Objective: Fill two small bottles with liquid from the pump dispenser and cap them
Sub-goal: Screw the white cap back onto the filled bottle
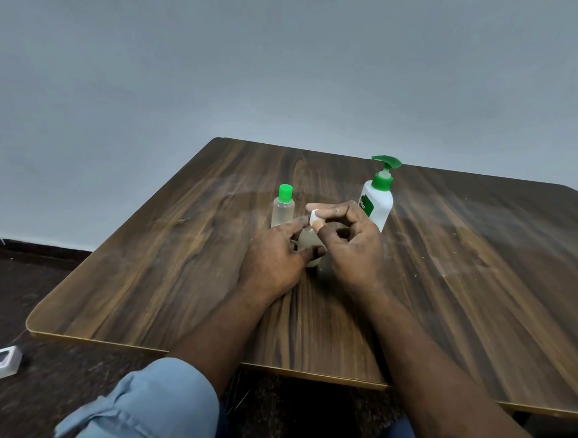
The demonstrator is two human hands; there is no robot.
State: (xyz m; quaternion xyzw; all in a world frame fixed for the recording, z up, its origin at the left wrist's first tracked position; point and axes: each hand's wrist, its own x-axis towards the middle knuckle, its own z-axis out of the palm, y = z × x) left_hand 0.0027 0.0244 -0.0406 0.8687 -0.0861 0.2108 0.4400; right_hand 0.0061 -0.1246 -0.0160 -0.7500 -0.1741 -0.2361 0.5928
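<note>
A small clear bottle (307, 247) stands upright near the middle of the wooden table (170, 242), and my left hand (276, 255) grips its body. My right hand (350, 239) pinches a white cap (314, 217) just above the bottle's neck, which is hidden behind the fingers. A second small clear bottle (282, 214) with a green cap (285, 192) stands upright just behind my left hand. The white pump dispenser (377, 202) with a green pump head (386, 163) stands behind my right hand.
The table's near edge runs close to my lap, with a rolled-up blue sleeve (150, 407) low on the left. A white box-like object (4, 361) lies on the dark floor at far left. A plain grey wall fills the background.
</note>
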